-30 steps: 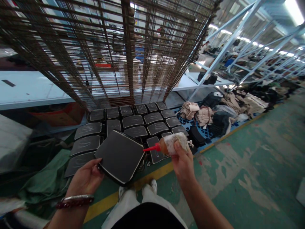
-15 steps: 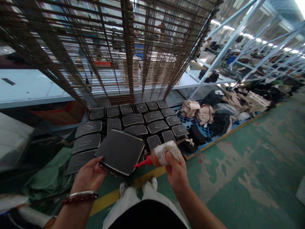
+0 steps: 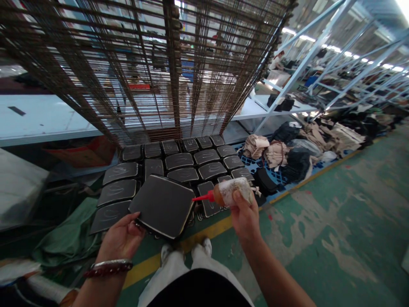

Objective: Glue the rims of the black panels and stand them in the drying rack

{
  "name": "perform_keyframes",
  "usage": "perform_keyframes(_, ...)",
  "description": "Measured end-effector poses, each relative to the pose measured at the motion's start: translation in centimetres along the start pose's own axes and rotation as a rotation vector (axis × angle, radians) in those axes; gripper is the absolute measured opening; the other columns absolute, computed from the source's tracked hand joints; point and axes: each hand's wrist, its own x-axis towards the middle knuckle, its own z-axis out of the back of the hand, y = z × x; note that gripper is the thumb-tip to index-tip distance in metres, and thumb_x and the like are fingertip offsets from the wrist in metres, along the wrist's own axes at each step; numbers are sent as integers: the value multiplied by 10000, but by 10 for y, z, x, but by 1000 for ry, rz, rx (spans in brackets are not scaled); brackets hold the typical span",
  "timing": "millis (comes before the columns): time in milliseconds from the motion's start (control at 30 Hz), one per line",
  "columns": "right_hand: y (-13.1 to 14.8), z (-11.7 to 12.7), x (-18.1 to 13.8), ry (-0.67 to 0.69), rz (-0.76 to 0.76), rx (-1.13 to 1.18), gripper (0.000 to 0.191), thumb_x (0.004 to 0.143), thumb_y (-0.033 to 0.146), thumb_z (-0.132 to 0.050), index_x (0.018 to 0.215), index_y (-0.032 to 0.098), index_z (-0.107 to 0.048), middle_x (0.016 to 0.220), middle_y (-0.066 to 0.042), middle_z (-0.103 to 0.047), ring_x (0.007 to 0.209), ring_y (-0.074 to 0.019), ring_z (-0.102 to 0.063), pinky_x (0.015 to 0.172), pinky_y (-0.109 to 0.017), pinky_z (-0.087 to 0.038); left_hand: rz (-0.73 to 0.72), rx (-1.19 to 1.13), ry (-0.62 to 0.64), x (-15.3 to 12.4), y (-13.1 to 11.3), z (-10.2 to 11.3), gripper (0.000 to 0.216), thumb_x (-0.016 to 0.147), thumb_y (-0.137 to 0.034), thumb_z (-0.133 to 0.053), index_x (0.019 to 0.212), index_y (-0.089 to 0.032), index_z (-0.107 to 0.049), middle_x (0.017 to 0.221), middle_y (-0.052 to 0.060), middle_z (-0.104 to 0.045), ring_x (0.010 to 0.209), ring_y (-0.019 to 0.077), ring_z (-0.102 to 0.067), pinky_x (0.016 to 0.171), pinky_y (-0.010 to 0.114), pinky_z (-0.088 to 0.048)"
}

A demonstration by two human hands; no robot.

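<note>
My left hand [image 3: 125,233] grips the near left corner of a dark, flat, four-sided panel [image 3: 162,205] with a pale line along its edges. Whether it is one piece or a small stack I cannot tell. In my right hand [image 3: 244,213] is a glue bottle [image 3: 231,192] with a long red nozzle, tilted sideways. Its tip is at the panel's right corner, touching or very close. Behind the panel lie rows of similar dark pieces [image 3: 179,160] with chalk-like marks on them.
A rusty wire rack [image 3: 172,55] rises behind the rows. White tabletop [image 3: 38,115] extends at the left, with green cloth [image 3: 68,230] below it. Beige bundles [image 3: 275,153] and black bags rest on a blue pallet [image 3: 249,160] at the right. A yellow line [image 3: 217,228] crosses the green floor.
My right hand has moved the bottle right and away from me, its tip going from the panel's near edge to its right corner. My left hand keeps hold of the panel, nearly still.
</note>
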Motion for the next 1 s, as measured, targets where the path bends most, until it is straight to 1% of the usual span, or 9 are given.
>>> perform_keyframes(133, -8, 3, -11, 24, -98, 37, 507, 659, 302, -884, 1107, 233, -657, 997, -23, -720, 927, -198, -673, 896, -332, -515, -73, -15, 3, 4, 6, 3, 339, 835, 72, -393, 1026, -105, -609, 674, 28, -682, 508, 137, -692, 441, 158, -590)
perform_keyframes(267, -22, 9, -29, 67, -388, 93, 421, 641, 289, -902, 996, 182, -703, 926, -43, -747, 829, -193, -693, 761, -285, -566, -84, -74, -4, 13, 11, 6, 331, 834, 56, -417, 1042, -106, -618, 687, 31, -669, 422, 98, -615, 295, 88, -440)
perform_keyframes(367, -27, 14, -33, -42, -608, 219, 365, 613, 254, -918, 909, 180, -717, 880, -40, -764, 788, -200, -713, 702, -294, -598, -124, -171, -31, 21, 20, 2, 331, 861, 35, -404, 1043, -150, -610, 662, 3, -651, 439, 109, -620, 369, 151, -525)
perform_keyframes(467, -29, 20, -34, -96, -720, 315, 357, 623, 196, -910, 923, 194, -717, 924, -45, -772, 840, -209, -730, 727, -300, -612, -107, -223, -34, 32, 45, -7, 286, 889, -7, -406, 1007, -172, -608, 656, 3, -656, 519, 148, -670, 494, 258, -608)
perform_keyframes(533, -33, 23, -36, -64, -777, 336, 386, 632, 191, -907, 967, 198, -716, 982, -65, -769, 901, -222, -730, 735, -299, -614, -73, -244, -8, 41, 69, -15, 228, 898, -44, -435, 960, -174, -611, 687, 23, -683, 601, 172, -702, 599, 327, -634)
perform_keyframes(600, -38, 25, -40, -21, -834, 338, 416, 635, 193, -908, 1003, 200, -714, 1025, -83, -763, 933, -230, -727, 735, -301, -615, -27, -256, 22, 49, 96, -22, 189, 897, -63, -461, 920, -178, -610, 684, 23, -688, 633, 173, -709, 651, 338, -628)
perform_keyframes(767, -49, 25, -42, 3, -887, 308, 313, 678, 185, -881, 947, 214, -722, 934, -35, -777, 815, -192, -740, 702, -281, -618, 146, -187, 169, 52, 155, -33, 199, 912, -211, -502, 853, -113, -664, 625, 82, -682, 588, 227, -697, 644, 380, -604)
perform_keyframes(867, -50, 23, -37, 19, -880, 301, 337, 654, 169, -893, 943, 202, -723, 938, -30, -778, 802, -183, -737, 702, -265, -614, 190, -154, 280, 45, 173, -36, 293, 923, -262, -486, 851, -76, -702, 677, 130, -716, 673, 262, -719, 676, 397, -599)
perform_keyframes(1000, -47, 22, -30, 45, -870, 284, 310, 641, 158, -896, 899, 192, -726, 899, -20, -778, 787, -179, -736, 706, -255, -612, 132, -148, 380, 40, 187, -38, 367, 963, -258, -435, 832, -74, -725, 782, 144, -747, 774, 233, -729, 773, 345, -569)
